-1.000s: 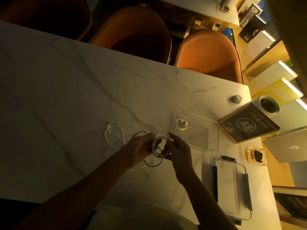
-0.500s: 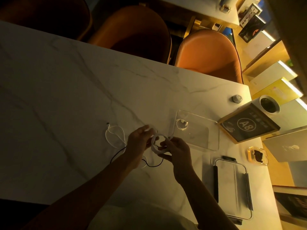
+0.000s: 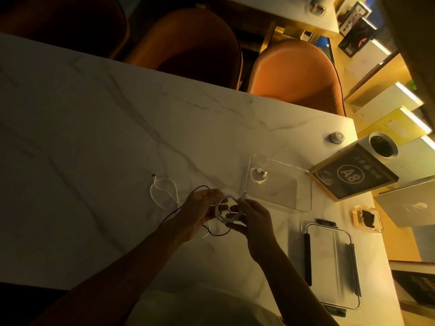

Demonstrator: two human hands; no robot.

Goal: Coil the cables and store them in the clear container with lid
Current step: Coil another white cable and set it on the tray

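Observation:
Both my hands hold a thick white cable (image 3: 221,216) bent into a small ring just above the marble table. My left hand (image 3: 200,211) grips the ring's left side; my right hand (image 3: 253,216) pinches its right side, where one cable end (image 3: 242,197) sticks up. A thin white cable (image 3: 163,190) lies in a loose loop to the left. A thin black cable (image 3: 219,234) trails under my hands. The clear container (image 3: 303,184) stands open to the right with one small coiled white cable (image 3: 258,175) inside. Its lid (image 3: 329,262) lies nearer me.
A framed sign marked A8 (image 3: 353,177), a white cylinder (image 3: 382,148), a small round knob (image 3: 337,137), a small clear case (image 3: 367,218) and a laptop (image 3: 409,203) crowd the table's right end. Orange chairs (image 3: 296,74) stand beyond the far edge.
The hands have turned the white ring slightly and shifted their fingers on it; the cable's free end now pokes up at the right. Nothing else moved.

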